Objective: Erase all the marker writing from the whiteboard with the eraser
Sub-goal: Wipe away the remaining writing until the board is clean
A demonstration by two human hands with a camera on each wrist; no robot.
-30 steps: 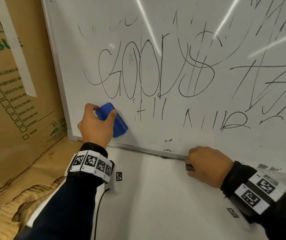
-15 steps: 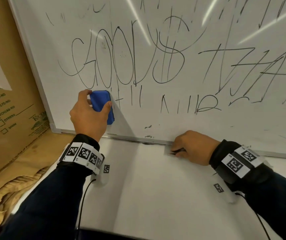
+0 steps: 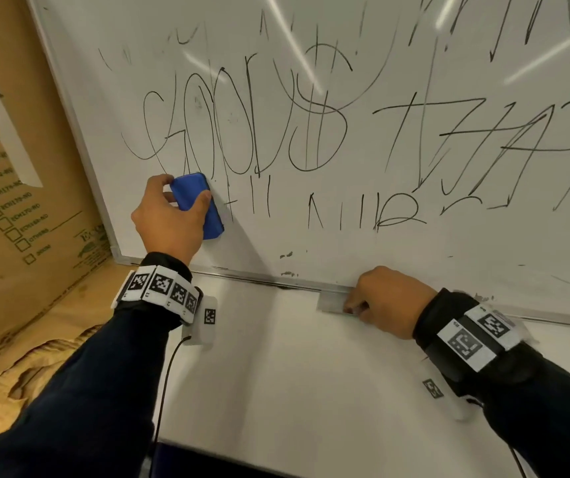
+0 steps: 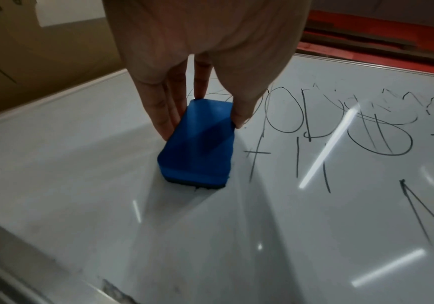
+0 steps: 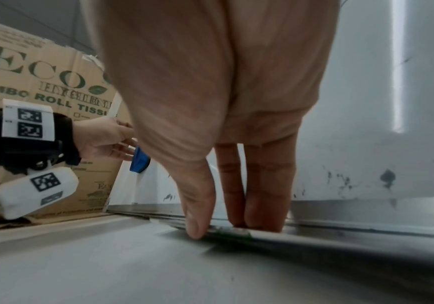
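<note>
Wiping is barely begun: left hand (image 3: 166,220) grips the blue eraser (image 3: 198,204) flat on the whiteboard (image 3: 414,243), with marker writing (image 3: 242,132) just above and beside its fingers. Right hand (image 3: 388,300) pinches a thin strip (image 3: 332,302) at the board's lower edge, steadying it. Next, I judge, the eraser should sweep up and across the strokes with firm, even pressure.

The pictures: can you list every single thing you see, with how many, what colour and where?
whiteboard: one, white, upright ahead, covered in black writing
eraser: one, blue, flat on the board's lower left
table: one, white, below the board
box: one, brown cardboard, left of the board
metal piece: one, grey, at the board's bottom edge
left hand: grips the eraser
right hand: pinches the metal piece
wristbands: two, black and white
</note>
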